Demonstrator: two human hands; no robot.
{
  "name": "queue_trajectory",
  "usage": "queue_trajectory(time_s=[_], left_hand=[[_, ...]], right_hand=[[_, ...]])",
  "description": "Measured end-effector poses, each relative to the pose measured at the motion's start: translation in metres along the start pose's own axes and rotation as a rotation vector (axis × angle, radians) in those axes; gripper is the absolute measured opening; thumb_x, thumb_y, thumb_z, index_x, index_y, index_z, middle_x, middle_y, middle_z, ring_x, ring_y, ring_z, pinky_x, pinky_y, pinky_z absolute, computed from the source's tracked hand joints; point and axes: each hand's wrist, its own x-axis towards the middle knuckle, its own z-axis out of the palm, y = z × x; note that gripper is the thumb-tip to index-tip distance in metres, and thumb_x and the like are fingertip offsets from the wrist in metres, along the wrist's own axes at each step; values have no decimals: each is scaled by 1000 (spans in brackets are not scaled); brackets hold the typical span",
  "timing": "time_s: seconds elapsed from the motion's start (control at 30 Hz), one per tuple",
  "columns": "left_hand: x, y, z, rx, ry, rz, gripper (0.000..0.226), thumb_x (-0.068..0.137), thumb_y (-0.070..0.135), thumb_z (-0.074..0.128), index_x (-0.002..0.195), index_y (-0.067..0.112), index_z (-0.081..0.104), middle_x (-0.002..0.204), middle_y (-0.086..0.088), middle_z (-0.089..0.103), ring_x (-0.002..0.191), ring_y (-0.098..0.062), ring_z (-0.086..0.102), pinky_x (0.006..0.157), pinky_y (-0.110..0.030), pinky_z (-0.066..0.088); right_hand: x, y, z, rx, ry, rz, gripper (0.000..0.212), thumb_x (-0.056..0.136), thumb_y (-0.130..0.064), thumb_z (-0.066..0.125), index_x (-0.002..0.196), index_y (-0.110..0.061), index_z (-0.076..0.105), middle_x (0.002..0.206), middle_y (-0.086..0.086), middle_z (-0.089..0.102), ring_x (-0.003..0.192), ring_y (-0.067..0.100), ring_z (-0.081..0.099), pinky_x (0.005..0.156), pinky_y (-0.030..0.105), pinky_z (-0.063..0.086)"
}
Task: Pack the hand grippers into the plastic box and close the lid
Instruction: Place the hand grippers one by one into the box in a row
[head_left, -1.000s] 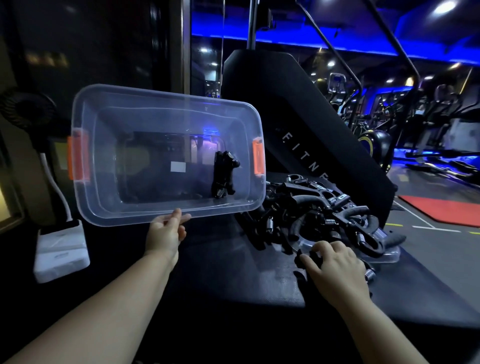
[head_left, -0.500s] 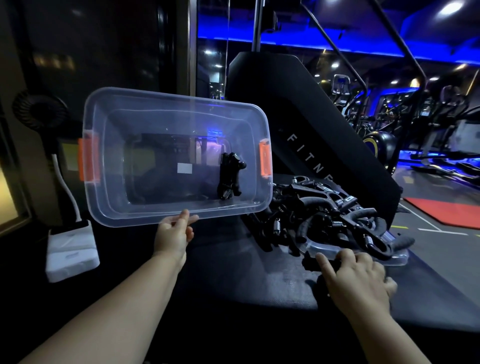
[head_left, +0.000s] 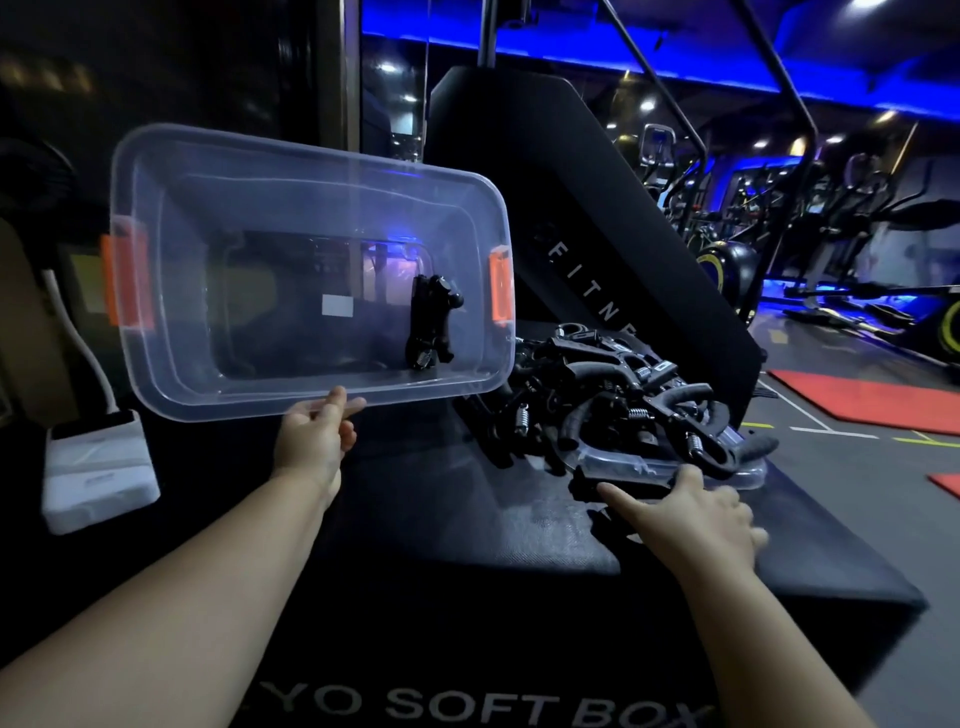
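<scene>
One black hand gripper (head_left: 431, 322) lies inside the clear orange-latched plastic box (head_left: 260, 208), held tilted; the left hand (head_left: 317, 441) pinches its lower rim. The right hand (head_left: 701, 514), fingers spread, reaches the black gripper pile (head_left: 623, 395) on the clear lid (head_left: 623, 467). Risk: the tilt spills the packed gripper, or the narrow pinch slips.

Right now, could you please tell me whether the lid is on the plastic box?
No, the lid lies flat under the pile of hand grippers, while the left hand holds the plastic box open.
</scene>
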Motion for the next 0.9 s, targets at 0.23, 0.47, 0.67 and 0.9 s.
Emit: queue_trajectory(time_s=[0.23, 0.47, 0.67, 0.9], left_hand=[[-1, -1, 0, 0, -4, 2, 12, 94, 28, 55, 93, 16, 52, 84, 4, 71, 50, -1, 49, 52, -13, 46], [-2, 0, 0, 0, -12, 5, 12, 95, 28, 54, 94, 16, 53, 86, 3, 70, 54, -1, 49, 52, -13, 46], [0, -1, 0, -8, -13, 3, 15, 95, 27, 54, 96, 13, 54, 87, 2, 71, 55, -2, 48, 49, -12, 46], [0, -1, 0, -18, -11, -8, 18, 94, 27, 54, 101, 10, 54, 85, 2, 71, 56, -2, 49, 54, -15, 47]], right_hand=[[2, -4, -13, 222, 33, -95, 111, 41, -85, 67, 127, -21, 40, 127, 18, 36, 116, 39, 45, 99, 44, 41], [-12, -36, -14, 289, 137, -272, 107, 49, -65, 81, 135, -19, 37, 133, 13, 28, 123, 34, 38, 102, 39, 37], [-19, -62, -25, 378, 270, -425, 91, 63, -41, 84, 139, -19, 38, 129, 13, 39, 110, 33, 51, 94, 39, 42], [-27, -82, -29, 517, 238, -498, 69, 67, -38, 78, 126, -30, 44, 92, -2, 68, 90, 24, 62, 68, 29, 39]])
